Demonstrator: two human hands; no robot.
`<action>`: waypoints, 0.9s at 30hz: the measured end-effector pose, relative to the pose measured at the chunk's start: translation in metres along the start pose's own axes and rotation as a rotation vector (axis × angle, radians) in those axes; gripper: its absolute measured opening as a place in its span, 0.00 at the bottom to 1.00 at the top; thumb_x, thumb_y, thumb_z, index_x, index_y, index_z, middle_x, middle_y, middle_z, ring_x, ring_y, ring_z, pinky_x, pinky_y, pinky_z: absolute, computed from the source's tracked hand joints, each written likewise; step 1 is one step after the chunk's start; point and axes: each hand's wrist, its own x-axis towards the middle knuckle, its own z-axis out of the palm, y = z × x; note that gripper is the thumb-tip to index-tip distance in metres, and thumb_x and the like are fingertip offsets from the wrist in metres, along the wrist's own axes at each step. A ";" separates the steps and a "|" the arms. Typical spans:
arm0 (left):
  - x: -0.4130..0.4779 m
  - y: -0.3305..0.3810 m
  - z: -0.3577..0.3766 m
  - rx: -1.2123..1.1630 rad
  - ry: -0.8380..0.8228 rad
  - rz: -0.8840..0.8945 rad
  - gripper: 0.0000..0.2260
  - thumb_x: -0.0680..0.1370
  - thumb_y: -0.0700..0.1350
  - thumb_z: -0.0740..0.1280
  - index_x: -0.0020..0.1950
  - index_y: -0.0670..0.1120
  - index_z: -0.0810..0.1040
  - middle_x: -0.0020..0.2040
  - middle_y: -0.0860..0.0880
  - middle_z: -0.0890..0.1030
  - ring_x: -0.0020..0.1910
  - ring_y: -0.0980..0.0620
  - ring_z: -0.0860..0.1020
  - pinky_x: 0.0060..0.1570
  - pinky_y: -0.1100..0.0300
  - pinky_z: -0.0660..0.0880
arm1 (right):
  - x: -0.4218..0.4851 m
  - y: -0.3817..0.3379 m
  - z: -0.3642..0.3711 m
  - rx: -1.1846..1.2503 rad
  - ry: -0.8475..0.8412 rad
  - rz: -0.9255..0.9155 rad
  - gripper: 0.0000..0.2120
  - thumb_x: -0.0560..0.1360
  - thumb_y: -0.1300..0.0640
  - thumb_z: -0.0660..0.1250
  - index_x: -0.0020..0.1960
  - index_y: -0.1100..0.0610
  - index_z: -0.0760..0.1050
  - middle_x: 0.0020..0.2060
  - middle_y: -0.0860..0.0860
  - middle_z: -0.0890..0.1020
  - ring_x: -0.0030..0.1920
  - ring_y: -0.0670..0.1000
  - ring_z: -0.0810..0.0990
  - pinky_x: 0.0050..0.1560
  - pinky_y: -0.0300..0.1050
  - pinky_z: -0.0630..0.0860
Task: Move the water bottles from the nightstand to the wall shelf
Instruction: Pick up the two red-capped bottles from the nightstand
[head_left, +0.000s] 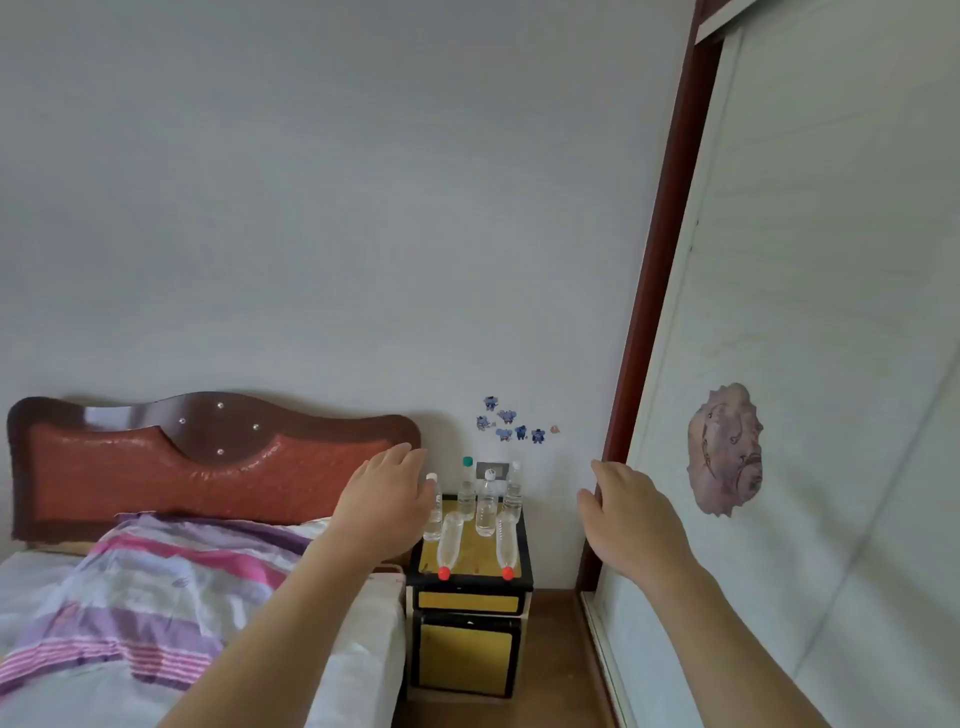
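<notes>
Several clear water bottles sit on a yellow-and-black nightstand (470, 569). Two with red caps lie flat, one on the left (450, 543) and one on the right (506, 545). Upright behind them are a green-capped bottle (466, 491), a white-capped bottle (487, 504), another by the wall (513, 491) and one at the left edge (432, 512), partly hidden by my left hand (387, 496). That hand reaches out with relaxed fingers in front of the leftmost bottle and holds nothing. My right hand (631, 519) is stretched forward, empty, to the right of the nightstand. No wall shelf is in view.
A bed (156, 597) with a striped blanket and a red-brown headboard (208, 457) stands left of the nightstand. A white sliding wardrobe door (805, 364) with a dark red frame rises on the right. Wooden floor (550, 665) lies between the nightstand and the wardrobe.
</notes>
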 end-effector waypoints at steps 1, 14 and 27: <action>0.005 -0.004 0.003 -0.003 0.000 0.005 0.18 0.83 0.50 0.55 0.69 0.45 0.71 0.68 0.48 0.73 0.67 0.48 0.70 0.67 0.54 0.65 | 0.004 0.000 0.005 0.005 0.000 0.000 0.19 0.82 0.48 0.52 0.70 0.53 0.67 0.66 0.49 0.75 0.64 0.50 0.74 0.62 0.44 0.71; 0.137 -0.017 0.071 -0.014 -0.005 -0.032 0.18 0.82 0.49 0.56 0.71 0.46 0.69 0.68 0.48 0.73 0.68 0.48 0.69 0.68 0.54 0.64 | 0.150 0.042 0.075 0.045 -0.042 -0.016 0.24 0.83 0.47 0.51 0.77 0.52 0.58 0.75 0.49 0.66 0.74 0.51 0.65 0.70 0.45 0.65; 0.289 -0.072 0.124 0.003 0.009 -0.129 0.20 0.82 0.50 0.56 0.73 0.46 0.68 0.72 0.49 0.70 0.71 0.48 0.67 0.70 0.54 0.62 | 0.336 0.039 0.143 0.034 -0.141 -0.101 0.25 0.83 0.48 0.51 0.78 0.55 0.58 0.75 0.51 0.66 0.73 0.53 0.64 0.70 0.48 0.64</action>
